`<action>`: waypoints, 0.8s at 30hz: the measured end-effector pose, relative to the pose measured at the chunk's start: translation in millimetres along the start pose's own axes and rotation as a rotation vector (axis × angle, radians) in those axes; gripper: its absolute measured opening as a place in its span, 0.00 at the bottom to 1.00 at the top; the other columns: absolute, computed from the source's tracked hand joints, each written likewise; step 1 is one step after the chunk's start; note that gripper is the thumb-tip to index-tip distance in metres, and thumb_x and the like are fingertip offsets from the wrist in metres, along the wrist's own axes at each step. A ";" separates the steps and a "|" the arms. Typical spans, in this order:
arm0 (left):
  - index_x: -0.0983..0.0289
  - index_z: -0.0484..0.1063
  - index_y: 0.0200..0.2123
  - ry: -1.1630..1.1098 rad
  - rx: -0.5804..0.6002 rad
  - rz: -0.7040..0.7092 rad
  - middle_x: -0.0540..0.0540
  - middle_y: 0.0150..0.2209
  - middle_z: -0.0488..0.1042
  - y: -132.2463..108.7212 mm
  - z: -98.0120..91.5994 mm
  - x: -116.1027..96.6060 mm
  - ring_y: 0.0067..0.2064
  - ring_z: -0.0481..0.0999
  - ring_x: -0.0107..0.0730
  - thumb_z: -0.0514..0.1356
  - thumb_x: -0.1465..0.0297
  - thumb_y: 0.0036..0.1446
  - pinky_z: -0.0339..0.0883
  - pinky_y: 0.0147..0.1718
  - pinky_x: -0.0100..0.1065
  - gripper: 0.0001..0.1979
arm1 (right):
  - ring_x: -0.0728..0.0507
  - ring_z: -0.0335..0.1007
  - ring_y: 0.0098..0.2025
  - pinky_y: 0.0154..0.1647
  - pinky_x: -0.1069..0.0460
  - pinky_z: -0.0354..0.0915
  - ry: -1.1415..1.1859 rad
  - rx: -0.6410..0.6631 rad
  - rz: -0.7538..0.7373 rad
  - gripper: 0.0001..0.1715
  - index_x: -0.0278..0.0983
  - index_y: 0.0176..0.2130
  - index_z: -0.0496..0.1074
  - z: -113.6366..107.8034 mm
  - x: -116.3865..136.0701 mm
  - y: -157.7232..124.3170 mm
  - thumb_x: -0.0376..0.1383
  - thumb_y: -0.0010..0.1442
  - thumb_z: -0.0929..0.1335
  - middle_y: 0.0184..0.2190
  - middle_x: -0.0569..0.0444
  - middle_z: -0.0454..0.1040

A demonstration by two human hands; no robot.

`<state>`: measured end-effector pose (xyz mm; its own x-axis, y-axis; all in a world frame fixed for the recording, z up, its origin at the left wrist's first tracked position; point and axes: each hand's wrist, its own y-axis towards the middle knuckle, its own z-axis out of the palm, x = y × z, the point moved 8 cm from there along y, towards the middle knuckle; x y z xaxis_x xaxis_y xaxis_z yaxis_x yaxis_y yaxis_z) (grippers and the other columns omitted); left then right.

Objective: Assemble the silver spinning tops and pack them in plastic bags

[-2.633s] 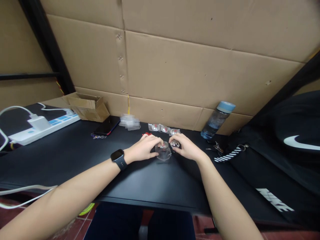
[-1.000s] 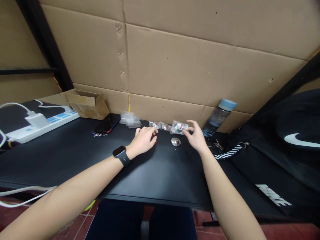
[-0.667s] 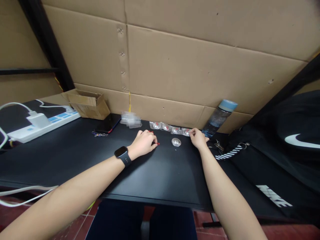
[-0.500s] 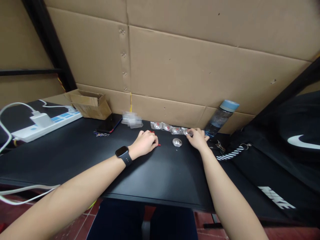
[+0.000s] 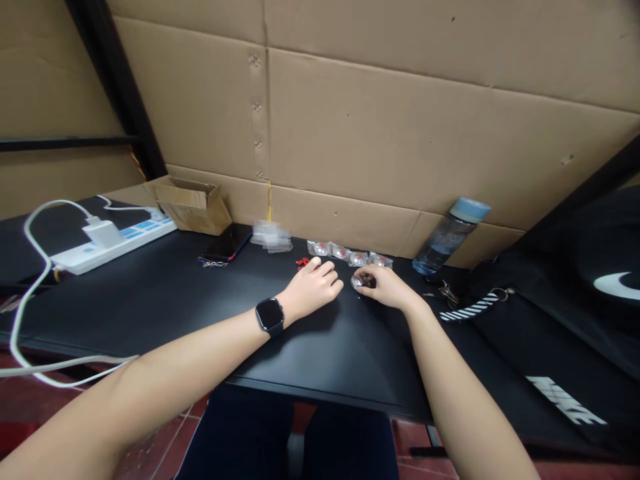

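Observation:
My right hand [image 5: 387,287] has its thumb and fingers closed around the sides of a small round, clear, shiny case [image 5: 357,282] on the black table [image 5: 320,357]. Just left of it, my left hand [image 5: 316,290] hovers low with curled fingers; its fingertips are turned away, so whatever they pinch is hidden. Small red pieces [image 5: 303,263] lie behind the left hand. Several similar round items in clear bags [image 5: 339,252] form a row along the cardboard wall, each with a red bit inside.
Clear plastic bags [image 5: 271,237], a phone [image 5: 227,243] and a small cardboard box [image 5: 195,208] stand at back left, beside a white power strip [image 5: 113,247]. On the right are a water bottle [image 5: 445,240], keys [image 5: 449,293] and a black bag [image 5: 560,347].
My right hand has left the bagged row and come forward-left onto the loose round case. My left hand has moved right, uncovering more of the red pieces.

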<state>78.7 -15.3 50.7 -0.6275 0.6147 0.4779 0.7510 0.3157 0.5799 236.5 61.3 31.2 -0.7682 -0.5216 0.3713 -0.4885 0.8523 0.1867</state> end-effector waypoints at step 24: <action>0.61 0.77 0.45 -0.112 -0.130 -0.272 0.59 0.56 0.76 -6.8 -10.0 21.7 0.61 0.70 0.44 0.55 0.73 0.70 0.55 0.48 0.47 0.10 | 0.41 0.77 0.50 0.49 0.46 0.74 0.863 -0.175 -0.065 0.34 0.44 0.54 0.71 2.5 43.3 -0.1 0.40 0.50 0.80 0.54 0.48 0.74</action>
<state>57.9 -11.4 63.8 -0.7697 0.5986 0.2219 0.5214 0.3889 0.7596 202.2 38.5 45.0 -0.1261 -0.4190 0.8992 -0.3960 0.8523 0.3416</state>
